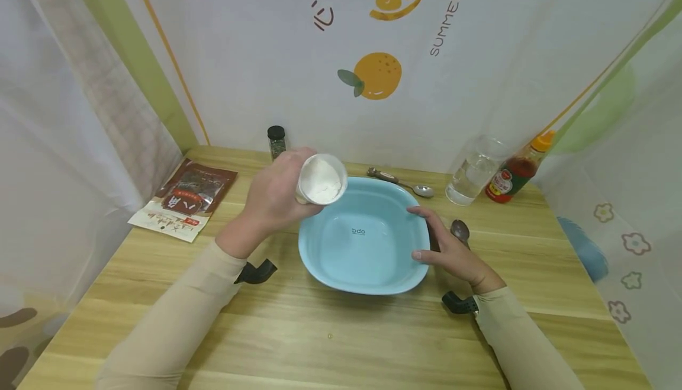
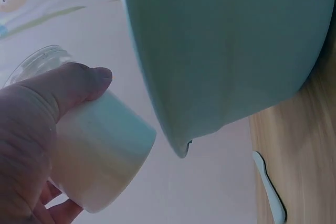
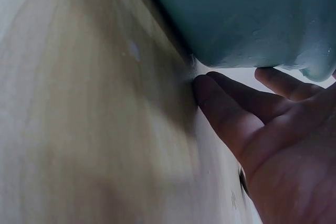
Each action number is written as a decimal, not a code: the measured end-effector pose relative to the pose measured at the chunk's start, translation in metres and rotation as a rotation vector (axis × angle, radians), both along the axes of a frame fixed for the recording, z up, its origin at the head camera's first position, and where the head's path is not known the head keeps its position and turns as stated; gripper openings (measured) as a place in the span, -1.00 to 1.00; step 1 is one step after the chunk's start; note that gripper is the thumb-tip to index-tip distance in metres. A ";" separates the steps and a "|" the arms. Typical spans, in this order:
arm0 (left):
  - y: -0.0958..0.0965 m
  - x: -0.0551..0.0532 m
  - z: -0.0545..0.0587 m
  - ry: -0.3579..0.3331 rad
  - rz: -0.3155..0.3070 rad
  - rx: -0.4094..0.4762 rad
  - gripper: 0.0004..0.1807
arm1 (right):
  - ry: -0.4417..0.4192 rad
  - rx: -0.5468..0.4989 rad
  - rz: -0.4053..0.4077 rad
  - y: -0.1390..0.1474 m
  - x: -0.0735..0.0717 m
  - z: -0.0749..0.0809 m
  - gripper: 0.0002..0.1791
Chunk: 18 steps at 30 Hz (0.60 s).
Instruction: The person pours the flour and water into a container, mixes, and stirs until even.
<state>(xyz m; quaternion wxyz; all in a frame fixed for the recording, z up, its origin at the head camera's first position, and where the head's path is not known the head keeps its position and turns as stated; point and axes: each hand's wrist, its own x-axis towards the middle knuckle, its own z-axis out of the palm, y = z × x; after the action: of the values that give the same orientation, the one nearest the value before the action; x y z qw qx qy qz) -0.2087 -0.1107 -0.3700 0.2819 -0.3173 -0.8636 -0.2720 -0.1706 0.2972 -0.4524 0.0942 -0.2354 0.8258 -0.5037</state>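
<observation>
My left hand (image 1: 279, 192) grips a clear plastic cup (image 2: 105, 145) of white powder (image 1: 321, 181), its mouth facing up toward the head camera. The cup is held above the back-left rim of a light blue basin (image 1: 362, 260); in the left wrist view it is beside the basin's wall. Inside the basin, the bottom is bare apart from printed letters. My right hand (image 1: 453, 254) holds the basin's right side, thumb and forefinger over the rim. In the right wrist view, other fingers (image 3: 226, 108) reach low along the basin's outer wall, close to the tabletop.
Behind the basin lie a metal spoon (image 1: 423, 190) and a small black-lidded jar (image 1: 277, 141). A glass of clear liquid (image 1: 471, 174) and a red sauce bottle (image 1: 512, 178) stand back right. A dark spoon (image 1: 459, 230) lies by my right hand; a spice packet (image 1: 186, 197) lies left.
</observation>
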 end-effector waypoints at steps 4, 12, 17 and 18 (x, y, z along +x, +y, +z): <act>0.003 -0.002 -0.002 0.077 -0.044 -0.037 0.08 | -0.001 -0.003 0.003 0.000 0.000 0.000 -0.02; 0.009 -0.005 -0.005 0.235 -0.102 -0.080 0.09 | 0.000 -0.030 0.027 0.001 -0.002 0.000 -0.02; 0.012 -0.008 -0.007 0.301 -0.144 -0.102 0.09 | 0.001 -0.033 0.029 0.001 -0.002 0.000 -0.03; 0.013 -0.008 -0.008 0.310 -0.153 -0.104 0.09 | 0.003 -0.030 0.027 0.001 -0.002 0.000 -0.03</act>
<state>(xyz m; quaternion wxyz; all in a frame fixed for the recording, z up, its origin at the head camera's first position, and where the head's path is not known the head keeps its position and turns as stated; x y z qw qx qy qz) -0.2172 -0.0979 -0.3778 0.3733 -0.4341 -0.7962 -0.1955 -0.1726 0.2979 -0.4526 0.0963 -0.2489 0.8150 -0.5143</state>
